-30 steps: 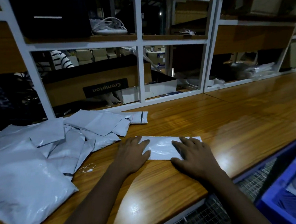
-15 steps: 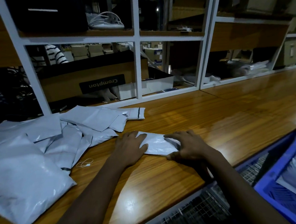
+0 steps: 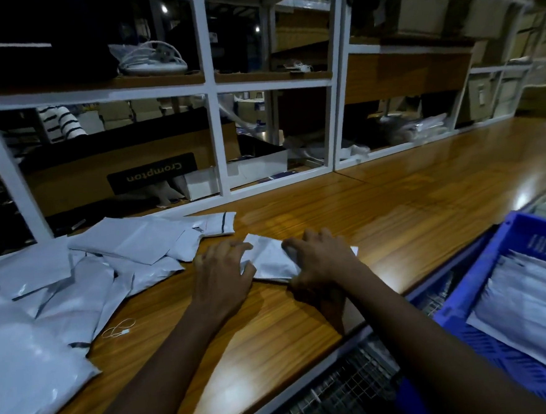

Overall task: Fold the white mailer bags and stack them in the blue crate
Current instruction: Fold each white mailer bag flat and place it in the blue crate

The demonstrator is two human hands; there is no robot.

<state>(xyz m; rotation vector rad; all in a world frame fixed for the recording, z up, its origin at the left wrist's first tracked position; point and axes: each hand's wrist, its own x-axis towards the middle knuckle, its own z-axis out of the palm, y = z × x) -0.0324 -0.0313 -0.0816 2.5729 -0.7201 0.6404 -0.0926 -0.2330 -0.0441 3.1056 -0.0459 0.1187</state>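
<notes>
A white mailer bag, partly folded, lies on the wooden table in front of me. My left hand grips its left end with curled fingers. My right hand holds its right end, fingers curled over the fold. A loose pile of unfolded white mailer bags spreads over the table's left side. The blue crate stands low at the right, below the table edge, with folded white bags stacked inside.
White-framed shelving with cardboard boxes runs along the table's far edge. A small white string loop lies near the pile. A wire mesh basket sits under the table's near edge. A person's striped sleeve shows behind the shelves.
My hands went from pressing flat on the long bag to curling round its ends. The right end has been folded over leftwards, so the bag is shorter. More of the crate is in view.
</notes>
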